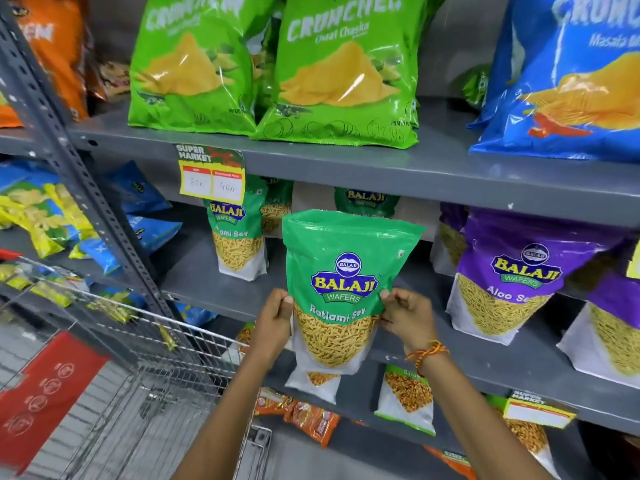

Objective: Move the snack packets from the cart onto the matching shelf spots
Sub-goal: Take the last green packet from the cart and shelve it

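Note:
I hold a green Ratlami Sev packet (341,271) upright in front of the middle shelf (214,271). My left hand (273,323) grips its left edge and my right hand (407,318) grips its right edge, both about halfway down. A matching green Ratlami Sev packet (237,237) stands on that shelf to the left, with more green packets (367,200) behind. Purple Aloo Sev packets (509,275) stand to the right. The wire cart (145,382) sits at the lower left, and its contents are mostly out of sight.
Large green Crunchex bags (343,71) and a blue bag (571,77) fill the top shelf. A price tag (211,178) hangs from the top shelf's edge. A grey upright post (79,174) divides the racks. More packets (408,400) lie on the lower shelf.

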{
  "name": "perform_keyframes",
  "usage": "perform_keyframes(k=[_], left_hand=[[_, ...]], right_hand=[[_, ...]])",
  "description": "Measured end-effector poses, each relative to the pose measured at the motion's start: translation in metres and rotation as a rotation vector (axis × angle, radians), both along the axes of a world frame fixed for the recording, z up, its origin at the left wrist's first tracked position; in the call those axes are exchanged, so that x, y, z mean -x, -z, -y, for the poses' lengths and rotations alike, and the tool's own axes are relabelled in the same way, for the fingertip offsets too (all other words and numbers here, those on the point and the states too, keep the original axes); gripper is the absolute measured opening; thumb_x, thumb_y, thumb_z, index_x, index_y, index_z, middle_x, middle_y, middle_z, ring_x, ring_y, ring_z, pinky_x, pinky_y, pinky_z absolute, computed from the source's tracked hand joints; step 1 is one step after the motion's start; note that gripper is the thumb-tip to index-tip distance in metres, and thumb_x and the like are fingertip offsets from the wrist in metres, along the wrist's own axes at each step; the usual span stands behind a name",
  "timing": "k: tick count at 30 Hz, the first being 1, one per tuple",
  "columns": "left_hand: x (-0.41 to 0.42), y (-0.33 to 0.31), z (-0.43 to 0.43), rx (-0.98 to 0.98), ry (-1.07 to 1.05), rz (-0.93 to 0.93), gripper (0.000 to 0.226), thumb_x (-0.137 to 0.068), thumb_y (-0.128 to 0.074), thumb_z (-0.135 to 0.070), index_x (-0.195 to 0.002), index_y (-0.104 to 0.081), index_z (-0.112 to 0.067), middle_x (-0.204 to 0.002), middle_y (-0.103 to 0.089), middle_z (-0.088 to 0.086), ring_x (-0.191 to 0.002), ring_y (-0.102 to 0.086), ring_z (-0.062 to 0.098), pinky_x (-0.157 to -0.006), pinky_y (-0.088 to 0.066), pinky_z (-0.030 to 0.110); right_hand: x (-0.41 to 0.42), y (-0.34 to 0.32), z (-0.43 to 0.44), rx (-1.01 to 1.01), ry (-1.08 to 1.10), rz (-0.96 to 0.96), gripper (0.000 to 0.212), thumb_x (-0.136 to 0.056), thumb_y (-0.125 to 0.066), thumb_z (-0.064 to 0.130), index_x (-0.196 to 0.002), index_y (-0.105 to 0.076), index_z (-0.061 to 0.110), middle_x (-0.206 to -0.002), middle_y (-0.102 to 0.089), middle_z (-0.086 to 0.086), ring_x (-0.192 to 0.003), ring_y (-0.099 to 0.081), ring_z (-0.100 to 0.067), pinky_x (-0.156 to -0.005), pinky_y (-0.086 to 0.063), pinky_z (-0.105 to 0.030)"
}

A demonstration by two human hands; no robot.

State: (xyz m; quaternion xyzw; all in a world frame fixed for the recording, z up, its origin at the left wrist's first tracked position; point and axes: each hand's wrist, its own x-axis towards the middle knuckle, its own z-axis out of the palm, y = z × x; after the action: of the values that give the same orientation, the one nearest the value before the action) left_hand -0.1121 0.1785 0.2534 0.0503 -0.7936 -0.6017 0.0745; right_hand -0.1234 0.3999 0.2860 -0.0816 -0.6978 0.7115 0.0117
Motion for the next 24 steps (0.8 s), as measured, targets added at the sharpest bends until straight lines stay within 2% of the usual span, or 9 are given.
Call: perform_keyframes(k=[2, 3, 5, 9, 13, 16, 19, 22, 24], left_hand=[[0.032, -0.006, 0.004, -0.023, 0.029, -0.047, 0.024, -0.097, -0.037, -0.019, -0.073, -0.043, -0.02, -0.07, -0.042, 0.007, -0.067, -0.04, 0.019, -0.064, -0.037, 0.04], [0.05, -0.009, 0.006, -0.04, 0.047, -0.065, 0.028, -0.097, -0.037, -0.018, -0.07, -0.041, -0.026, -0.068, -0.038, 0.003, -0.066, -0.036, 0.018, -0.064, -0.035, 0.038], [0.084, -0.013, 0.008, -0.048, 0.063, -0.067, 0.032, -0.096, -0.036, -0.02, -0.068, -0.041, -0.034, -0.07, -0.037, 0.003, -0.071, -0.038, 0.02, -0.069, -0.038, 0.041], [0.142, -0.011, 0.008, -0.085, 0.051, -0.034, 0.023, -0.09, -0.039, -0.027, -0.069, -0.047, -0.034, -0.076, -0.047, 0.011, -0.079, -0.048, 0.024, -0.08, -0.048, 0.057], [0.175, 0.001, 0.003, -0.159, 0.121, 0.015, 0.025, -0.094, -0.036, -0.019, -0.072, -0.047, -0.026, -0.087, -0.049, 0.018, -0.086, -0.045, 0.021, -0.089, -0.043, 0.065], [0.182, 0.011, -0.001, -0.187, 0.131, 0.052, 0.033, -0.095, -0.035, -0.013, -0.068, -0.046, -0.029, -0.082, -0.045, 0.015, -0.083, -0.042, 0.021, -0.083, -0.046, 0.057], [0.183, 0.019, -0.003, -0.182, 0.112, 0.069, 0.036, -0.095, -0.035, -0.012, -0.065, -0.044, -0.03, -0.074, -0.04, 0.012, -0.078, -0.037, 0.02, -0.074, -0.037, 0.042], [0.185, 0.024, -0.003, -0.151, 0.092, 0.056, 0.035, -0.094, -0.035, -0.012, -0.064, -0.043, -0.029, -0.069, -0.041, 0.006, -0.073, -0.037, 0.018, -0.068, -0.033, 0.039], [0.184, 0.023, -0.002, -0.116, 0.09, 0.056, 0.034, -0.094, -0.036, -0.014, -0.064, -0.042, -0.029, -0.067, -0.042, 0.003, -0.071, -0.037, 0.018, -0.066, -0.032, 0.038]], right_hand=[[0.026, 0.0, 0.004, -0.064, 0.046, -0.045, 0.025, -0.089, -0.057, 0.016, -0.069, -0.065, 0.004, -0.066, -0.065, -0.024, -0.065, -0.055, -0.02, -0.06, -0.051, -0.038], [0.04, 0.0, 0.006, -0.085, 0.065, -0.062, 0.025, -0.089, -0.057, 0.017, -0.068, -0.064, 0.006, -0.072, -0.065, -0.028, -0.07, -0.055, -0.023, -0.066, -0.051, -0.047], [0.066, -0.003, 0.009, -0.113, 0.107, -0.072, 0.025, -0.088, -0.057, 0.018, -0.063, -0.063, 0.016, -0.073, -0.062, -0.018, -0.074, -0.056, -0.026, -0.077, -0.051, -0.055], [0.109, -0.003, 0.015, -0.098, 0.193, -0.074, 0.03, -0.087, -0.057, 0.016, -0.058, -0.061, 0.024, -0.066, -0.059, -0.003, -0.079, -0.057, -0.027, -0.087, -0.05, -0.058], [0.129, 0.008, 0.018, -0.123, 0.285, -0.051, 0.03, -0.087, -0.057, 0.016, -0.059, -0.059, 0.026, -0.068, -0.058, -0.005, -0.079, -0.057, -0.026, -0.087, -0.05, -0.058], [0.132, 0.022, 0.019, -0.13, 0.336, -0.073, 0.031, -0.087, -0.058, 0.016, -0.057, -0.061, 0.023, -0.073, -0.062, -0.011, -0.074, -0.056, -0.024, -0.078, -0.05, -0.062], [0.129, 0.033, 0.019, -0.121, 0.342, -0.06, 0.029, -0.087, -0.059, 0.017, -0.06, -0.065, 0.025, -0.078, -0.066, -0.016, -0.075, -0.058, -0.024, -0.076, -0.051, -0.064], [0.129, 0.034, 0.02, -0.099, 0.317, -0.056, 0.028, -0.088, -0.057, 0.015, -0.061, -0.064, 0.022, -0.083, -0.068, -0.028, -0.079, -0.058, -0.023, -0.079, -0.052, -0.064], [0.13, 0.033, 0.02, -0.098, 0.287, -0.089, 0.026, -0.089, -0.056, 0.012, -0.065, -0.062, 0.021, -0.083, -0.067, -0.023, -0.08, -0.057, -0.022, -0.079, -0.051, -0.057]])
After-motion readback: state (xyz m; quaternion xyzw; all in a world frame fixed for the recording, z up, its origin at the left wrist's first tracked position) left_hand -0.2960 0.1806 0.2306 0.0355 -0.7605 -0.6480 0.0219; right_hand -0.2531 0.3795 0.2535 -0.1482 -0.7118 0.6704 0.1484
